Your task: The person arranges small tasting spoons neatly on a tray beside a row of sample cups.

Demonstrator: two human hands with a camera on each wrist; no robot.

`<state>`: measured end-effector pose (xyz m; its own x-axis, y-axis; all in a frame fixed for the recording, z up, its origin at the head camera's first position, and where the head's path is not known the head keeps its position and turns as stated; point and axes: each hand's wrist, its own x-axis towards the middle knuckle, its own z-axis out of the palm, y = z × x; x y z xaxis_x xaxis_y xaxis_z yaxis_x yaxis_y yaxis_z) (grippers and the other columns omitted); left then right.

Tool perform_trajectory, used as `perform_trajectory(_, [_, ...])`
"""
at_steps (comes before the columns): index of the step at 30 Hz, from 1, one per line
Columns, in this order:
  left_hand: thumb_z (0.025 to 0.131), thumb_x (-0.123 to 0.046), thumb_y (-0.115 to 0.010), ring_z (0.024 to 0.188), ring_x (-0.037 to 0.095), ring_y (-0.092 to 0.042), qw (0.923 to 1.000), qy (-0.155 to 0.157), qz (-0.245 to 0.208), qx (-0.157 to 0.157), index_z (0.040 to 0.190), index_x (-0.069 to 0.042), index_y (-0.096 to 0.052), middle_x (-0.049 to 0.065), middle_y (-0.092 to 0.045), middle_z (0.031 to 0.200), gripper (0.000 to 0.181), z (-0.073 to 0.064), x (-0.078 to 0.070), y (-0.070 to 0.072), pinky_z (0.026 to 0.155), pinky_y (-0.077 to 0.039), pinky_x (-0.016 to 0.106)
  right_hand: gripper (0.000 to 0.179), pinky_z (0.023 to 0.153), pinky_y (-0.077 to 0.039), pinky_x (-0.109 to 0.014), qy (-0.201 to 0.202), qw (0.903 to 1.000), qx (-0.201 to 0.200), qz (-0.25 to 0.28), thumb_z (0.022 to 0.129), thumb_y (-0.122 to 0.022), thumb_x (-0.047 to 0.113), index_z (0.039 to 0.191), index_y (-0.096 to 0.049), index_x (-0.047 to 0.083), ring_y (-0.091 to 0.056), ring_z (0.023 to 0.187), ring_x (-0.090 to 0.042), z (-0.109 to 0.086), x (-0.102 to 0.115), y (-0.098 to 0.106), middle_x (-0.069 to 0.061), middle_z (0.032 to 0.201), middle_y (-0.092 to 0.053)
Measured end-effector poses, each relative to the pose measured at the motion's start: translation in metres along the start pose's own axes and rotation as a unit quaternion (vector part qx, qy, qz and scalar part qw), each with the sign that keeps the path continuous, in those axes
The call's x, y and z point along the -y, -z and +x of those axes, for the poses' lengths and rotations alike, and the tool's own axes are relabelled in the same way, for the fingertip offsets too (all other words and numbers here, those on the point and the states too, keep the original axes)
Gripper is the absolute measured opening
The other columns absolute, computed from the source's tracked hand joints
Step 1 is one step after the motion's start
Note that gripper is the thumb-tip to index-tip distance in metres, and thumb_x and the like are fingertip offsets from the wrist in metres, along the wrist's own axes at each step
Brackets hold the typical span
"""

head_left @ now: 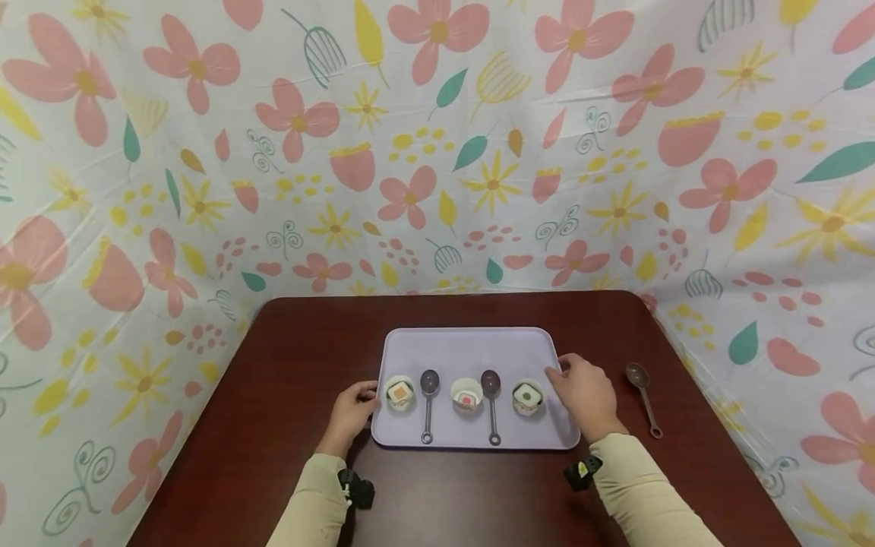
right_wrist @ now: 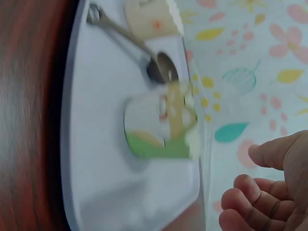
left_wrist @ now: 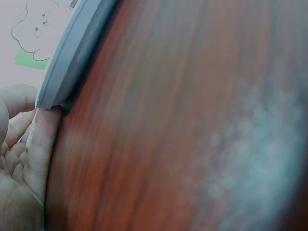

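A pale lilac tray (head_left: 472,349) lies on the dark table between the two hands. My left hand (head_left: 352,414) grips its left edge, the thumb over the rim and a finger (left_wrist: 45,144) beneath it in the left wrist view. At the tray's right edge is my right hand (head_left: 586,395); its thumb and loosely bent fingers (right_wrist: 257,199) stand apart with nothing between them in the right wrist view. Small printed cups, a left one (head_left: 400,407), a middle one (head_left: 467,410) and a right one (head_left: 527,411), each hold a white square piece with a coloured mark.
Between the cups on the tray lie two dark long-handled spoons, a left spoon (head_left: 428,410) and a right spoon (head_left: 493,410). A third spoon (head_left: 644,395) rests on the table (head_left: 307,327) right of the right hand. A flower-patterned cloth (head_left: 437,213) hangs behind the table and along both sides.
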<state>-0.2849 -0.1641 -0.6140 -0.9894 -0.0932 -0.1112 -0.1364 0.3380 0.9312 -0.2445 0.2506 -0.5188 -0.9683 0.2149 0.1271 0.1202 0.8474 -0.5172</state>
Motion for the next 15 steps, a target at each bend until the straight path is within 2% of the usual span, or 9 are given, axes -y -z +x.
perform_trajectory(8, [0.082,-0.01,-0.066,0.078,0.022,-0.054,0.9999,-0.013,-0.001,0.004,0.116,-0.011,-0.061,0.007,-0.057,0.096,0.035,0.002,-0.002,0.0,0.053,-0.052,0.034,0.051,0.047,-0.044,-0.038,-0.03,0.9989,0.024,-0.026,0.088,-0.055,0.04,0.121,-0.052,0.001,-0.06,0.065,-0.025,0.014,-0.041,0.019,-0.018,0.096,-0.064])
perform_trajectory(15, [0.082,-0.01,-0.067,0.078,0.022,-0.054,1.0,-0.009,-0.003,-0.001,0.115,-0.013,-0.062,0.007,-0.057,0.096,0.034,0.001,0.001,0.0,0.053,-0.052,0.034,0.054,0.045,-0.043,-0.041,-0.049,0.9975,0.033,-0.039,0.087,-0.055,0.04,0.12,-0.05,-0.003,-0.058,0.062,-0.029,0.018,-0.074,0.032,-0.022,0.095,-0.063])
